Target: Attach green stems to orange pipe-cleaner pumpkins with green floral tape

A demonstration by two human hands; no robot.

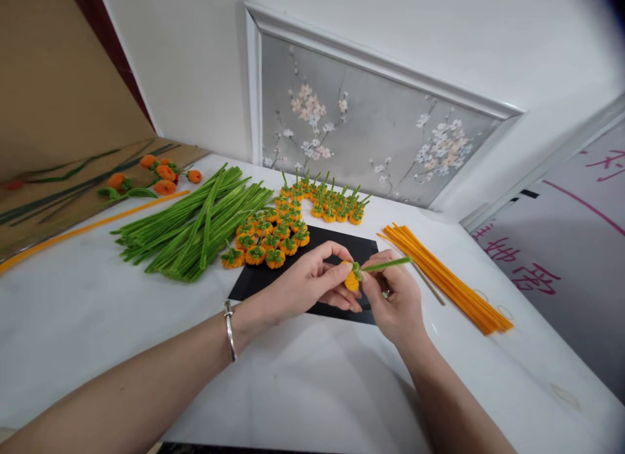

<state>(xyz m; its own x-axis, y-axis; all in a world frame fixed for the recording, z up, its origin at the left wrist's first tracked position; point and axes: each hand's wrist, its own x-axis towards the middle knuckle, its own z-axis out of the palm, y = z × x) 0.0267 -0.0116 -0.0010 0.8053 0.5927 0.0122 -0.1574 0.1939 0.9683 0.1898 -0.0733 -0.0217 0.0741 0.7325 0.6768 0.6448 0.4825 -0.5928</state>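
Note:
Between my hands, above a black mat point(342, 239), is a small orange pipe-cleaner pumpkin point(351, 281) with a green top and a long green stem pointing right. My left hand point(325, 278) pinches the pumpkin from the left, its other fingers curled below. My right hand point(395, 294) has its thumb and fingers closed at the green part beside the pumpkin. Several finished orange pumpkins point(271, 239) with green tops stand partly on the mat's left side, and more point(342, 210) with upright green stems stand behind.
A large pile of green pipe cleaners point(195, 226) lies left on the white table point(122, 337). Orange pipe cleaners point(449, 278) and a thin stick point(430, 283) lie right. Orange flowers point(166, 174) rest at the far left. A framed floral panel point(361, 122) is behind.

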